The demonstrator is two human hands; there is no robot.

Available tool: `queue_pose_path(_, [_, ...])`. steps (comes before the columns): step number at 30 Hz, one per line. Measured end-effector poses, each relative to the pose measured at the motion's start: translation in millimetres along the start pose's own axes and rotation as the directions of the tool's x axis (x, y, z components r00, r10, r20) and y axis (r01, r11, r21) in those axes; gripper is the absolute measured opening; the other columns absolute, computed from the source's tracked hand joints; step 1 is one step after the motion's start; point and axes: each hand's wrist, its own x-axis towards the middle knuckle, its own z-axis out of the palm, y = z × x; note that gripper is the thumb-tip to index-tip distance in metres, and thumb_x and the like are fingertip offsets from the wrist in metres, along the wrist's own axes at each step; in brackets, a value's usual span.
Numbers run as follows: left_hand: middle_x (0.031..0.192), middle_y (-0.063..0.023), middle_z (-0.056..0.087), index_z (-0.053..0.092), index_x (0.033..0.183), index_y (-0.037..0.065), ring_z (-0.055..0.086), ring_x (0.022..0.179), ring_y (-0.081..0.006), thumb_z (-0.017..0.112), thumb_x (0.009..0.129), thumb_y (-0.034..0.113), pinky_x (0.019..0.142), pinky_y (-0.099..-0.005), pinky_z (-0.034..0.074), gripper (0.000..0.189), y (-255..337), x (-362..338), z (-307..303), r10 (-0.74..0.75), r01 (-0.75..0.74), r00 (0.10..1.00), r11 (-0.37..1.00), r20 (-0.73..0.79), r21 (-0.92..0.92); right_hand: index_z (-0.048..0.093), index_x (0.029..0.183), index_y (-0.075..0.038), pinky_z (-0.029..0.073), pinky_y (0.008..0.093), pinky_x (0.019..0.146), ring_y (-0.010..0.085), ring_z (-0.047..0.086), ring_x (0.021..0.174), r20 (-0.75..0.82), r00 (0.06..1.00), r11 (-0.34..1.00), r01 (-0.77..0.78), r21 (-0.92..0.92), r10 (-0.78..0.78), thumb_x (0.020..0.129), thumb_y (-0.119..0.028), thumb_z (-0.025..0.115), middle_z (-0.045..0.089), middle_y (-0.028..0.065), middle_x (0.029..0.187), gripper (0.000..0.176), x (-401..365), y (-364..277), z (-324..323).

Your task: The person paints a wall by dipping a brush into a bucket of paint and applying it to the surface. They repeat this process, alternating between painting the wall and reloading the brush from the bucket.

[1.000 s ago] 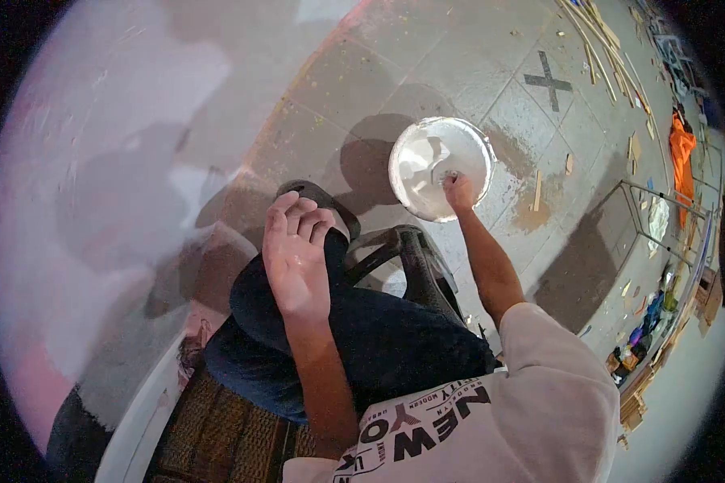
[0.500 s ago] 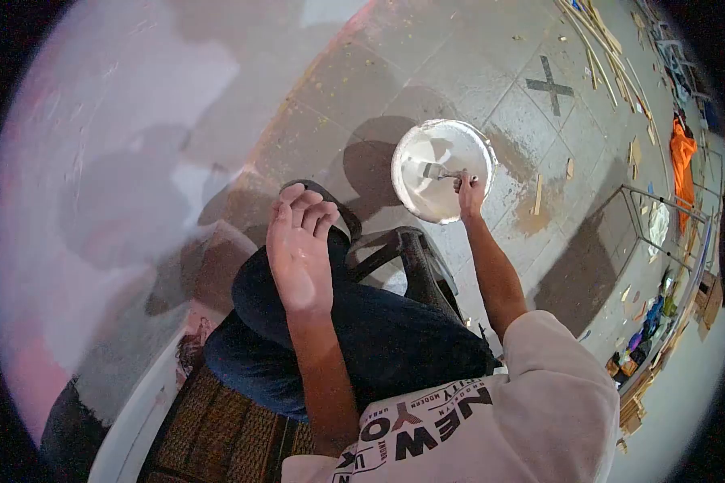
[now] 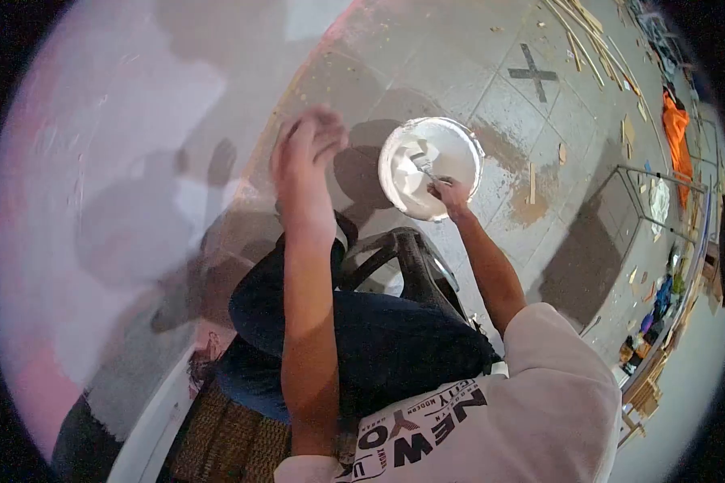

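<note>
A round bucket (image 3: 388,165) with white paint inside and a paint-smeared rim stands on the tiled floor. Over its opening my right hand (image 3: 451,193) grips a paintbrush (image 3: 422,163), whose bristle end points down into the bucket. My left hand (image 3: 304,165) is raised in front of the wall side, blurred, with nothing in it; its fingers are apart and somewhat curled.
A painted wall (image 3: 137,161) fills the left side. A dark chair (image 3: 411,258) is near my knees. Wood strips (image 3: 596,48), an orange cloth (image 3: 676,133) and a metal frame (image 3: 660,197) lie along the right. Black tape (image 3: 532,73) marks the floor.
My left hand has risen away from my leg and turned. My right hand has shifted slightly left and down relative to the bucket, with the brush now angled more steeply.
</note>
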Motion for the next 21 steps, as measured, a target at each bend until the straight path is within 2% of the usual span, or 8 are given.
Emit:
queue_pose_path(4, [0.116, -0.0134, 0.069, 0.066, 0.118, -0.003, 0.067, 0.105, -0.0288, 0.055, 0.102, 0.023, 0.095, -0.0386, 0.051, 0.032, -112, 63, -8, 0.151, -0.222, 0.975, 0.731, 0.164, 0.645, 0.064, 0.124, 0.008, 0.057, 0.0288, 0.076, 0.0181, 0.070, 0.082, 0.223, 0.972, 0.979, -0.027, -0.200, 0.072, 0.101, -0.017, 0.063, 0.075, 0.0141, 0.100, 0.034, -5, -4, -5])
queue_pose_path(6, [0.119, -0.0273, 0.067, 0.066, 0.119, -0.005, 0.064, 0.118, -0.0389, 0.057, 0.099, 0.023, 0.103, -0.0452, 0.049, 0.035, -188, 57, -35, 0.147, -0.162, 0.985, 0.646, 0.087, 0.746, 0.067, 0.120, 0.007, 0.056, 0.0299, 0.075, 0.0174, 0.070, 0.082, 0.177, 0.984, 0.980, 0.027, -0.196, 0.008, 0.102, -0.020, 0.062, 0.075, 0.0129, 0.096, 0.033, -7, -8, -4])
queue_pose_path(9, [0.137, -0.0288, 0.060, 0.059, 0.133, -0.009, 0.056, 0.131, -0.0430, 0.059, 0.096, 0.032, 0.113, -0.0474, 0.042, 0.055, -339, 35, -118, -0.321, 0.431, 0.896, 0.456, -0.308, 0.779, 0.071, 0.113, 0.006, 0.054, 0.0297, 0.072, 0.0164, 0.069, 0.078, 0.097, 0.988, 0.969, 0.141, -0.203, -0.123, 0.101, -0.026, 0.064, 0.075, 0.0123, 0.092, 0.035, -11, -21, -11])
queue_pose_path(10, [0.144, -0.0299, 0.055, 0.055, 0.138, -0.010, 0.054, 0.134, -0.0440, 0.059, 0.095, 0.035, 0.115, -0.0475, 0.040, 0.063, -368, 28, -132, -0.514, 0.634, 0.734, 0.285, -0.443, 0.719, 0.072, 0.111, 0.006, 0.054, 0.0295, 0.071, 0.0162, 0.069, 0.077, 0.054, 0.985, 0.959, 0.174, -0.224, -0.165, 0.100, -0.029, 0.065, 0.075, 0.0123, 0.092, 0.037, -5, -27, -14])
queue_pose_path(13, [0.151, -0.0248, 0.052, 0.049, 0.146, -0.003, 0.053, 0.135, -0.0401, 0.056, 0.099, 0.043, 0.112, -0.0468, 0.043, 0.066, -332, 20, -93, -0.573, 0.746, 0.666, 0.505, -0.477, 0.435, 0.074, 0.102, 0.005, 0.053, 0.0288, 0.071, 0.0160, 0.068, 0.074, -0.058, 0.961, 0.913, 0.238, -0.330, -0.272, 0.100, -0.034, 0.067, 0.075, 0.0119, 0.088, 0.040, -2, -58, -16])
queue_pose_path(17, [0.144, -0.0280, 0.052, 0.044, 0.142, -0.006, 0.052, 0.133, -0.0463, 0.048, 0.100, 0.050, 0.109, -0.0532, 0.045, 0.071, -367, 27, -49, -0.581, 0.868, 0.059, 0.431, -0.812, -0.245, 0.074, 0.092, 0.002, 0.053, 0.0351, 0.072, 0.0221, 0.069, 0.078, -0.002, 0.840, 0.704, 0.455, -0.545, -0.543, 0.098, -0.032, 0.071, 0.072, 0.0144, 0.085, 0.035, 29, -64, -11])
queue_pose_path(19, [0.150, -0.0241, 0.047, 0.040, 0.146, -0.003, 0.049, 0.136, -0.0463, 0.043, 0.099, 0.058, 0.111, -0.0560, 0.043, 0.077, -383, 3, -32, -0.767, 0.832, 0.044, 0.383, -0.640, -0.402, 0.074, 0.095, 0.000, 0.054, 0.0403, 0.075, 0.0296, 0.071, 0.086, 0.210, 0.723, 0.494, 0.626, -0.603, -0.658, 0.095, -0.026, 0.073, 0.070, 0.0183, 0.092, 0.025, 37, -70, -12])
queue_pose_path(21, [0.155, -0.0202, 0.043, 0.037, 0.151, 0.001, 0.046, 0.139, -0.0463, 0.037, 0.099, 0.066, 0.113, -0.0588, 0.040, 0.083, -384, -33, -25, -0.895, 0.780, 0.064, 0.321, -0.442, -0.537, 0.074, 0.098, -0.002, 0.054, 0.0412, 0.076, 0.0317, 0.071, 0.086, 0.359, 0.788, 0.557, 0.610, -0.564, -0.500, 0.094, -0.024, 0.073, 0.070, 0.0180, 0.095, 0.022, 37, -83, 0])
